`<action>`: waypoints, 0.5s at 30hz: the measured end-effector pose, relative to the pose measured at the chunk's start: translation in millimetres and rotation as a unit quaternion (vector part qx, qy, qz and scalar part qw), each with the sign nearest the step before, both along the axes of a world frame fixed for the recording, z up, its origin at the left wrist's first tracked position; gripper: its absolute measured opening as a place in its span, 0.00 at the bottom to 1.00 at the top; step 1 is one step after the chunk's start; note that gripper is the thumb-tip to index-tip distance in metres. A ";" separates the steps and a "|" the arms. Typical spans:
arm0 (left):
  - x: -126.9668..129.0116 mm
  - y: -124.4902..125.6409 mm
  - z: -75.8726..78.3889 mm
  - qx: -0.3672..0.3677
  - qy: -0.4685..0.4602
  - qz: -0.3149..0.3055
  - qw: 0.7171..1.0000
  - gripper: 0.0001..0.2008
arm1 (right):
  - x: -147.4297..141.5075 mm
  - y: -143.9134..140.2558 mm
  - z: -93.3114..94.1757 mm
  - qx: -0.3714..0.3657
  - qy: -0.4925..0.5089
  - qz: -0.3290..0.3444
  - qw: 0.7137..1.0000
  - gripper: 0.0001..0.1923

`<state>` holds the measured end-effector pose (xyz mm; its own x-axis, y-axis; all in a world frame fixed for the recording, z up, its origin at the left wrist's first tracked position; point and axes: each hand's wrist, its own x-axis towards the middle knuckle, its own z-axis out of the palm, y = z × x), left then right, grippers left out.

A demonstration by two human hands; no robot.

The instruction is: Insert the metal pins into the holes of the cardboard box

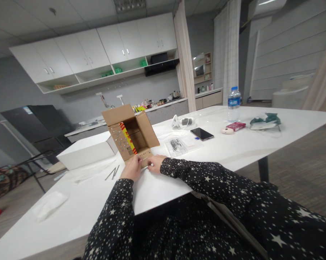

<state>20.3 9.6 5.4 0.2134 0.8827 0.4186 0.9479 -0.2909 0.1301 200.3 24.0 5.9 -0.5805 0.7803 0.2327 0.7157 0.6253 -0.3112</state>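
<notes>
A brown cardboard box stands tilted on the white table with its flaps spread and its open side facing me. Small greyish dots sit on its left flap, beside a yellow-and-red printed strip. My left hand is closed at the lower front flap, thumb and fingers against the cardboard. Just to the right, my right hand has its fingers curled together by the same flap. A thin pale line shows between the hands; whatever the right fingertips pinch is too small to tell. Dark thin rods lie left of my left hand.
Behind the box on the left is a long white box. Clear bags of small parts, a phone, a white device, a red packet and a water bottle spread rightward. Crumpled white plastic lies front left.
</notes>
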 end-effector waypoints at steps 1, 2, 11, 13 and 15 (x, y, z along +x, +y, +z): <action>-0.5 0.2 0.7 0.011 -0.005 0.006 1.000 0.11 | 0.4 -1.3 1.5 -0.003 0.000 -0.006 1.000 0.15; -1.2 0.5 1.3 0.026 -0.011 0.010 1.000 0.10 | 0.9 -2.8 3.3 -0.006 -0.004 -0.005 1.000 0.15; -0.6 -2.4 8.0 0.124 -0.100 0.023 0.987 0.12 | 3.0 -12.8 14.8 -0.023 -0.028 -0.016 0.999 0.16; 0.8 -4.2 10.1 0.137 -0.112 0.034 0.984 0.12 | 3.1 -13.2 15.3 -0.022 -0.029 -0.017 0.999 0.16; 1.5 -5.7 11.4 0.143 -0.119 0.045 0.982 0.13 | 3.2 -13.3 15.3 -0.024 -0.028 -0.017 0.999 0.16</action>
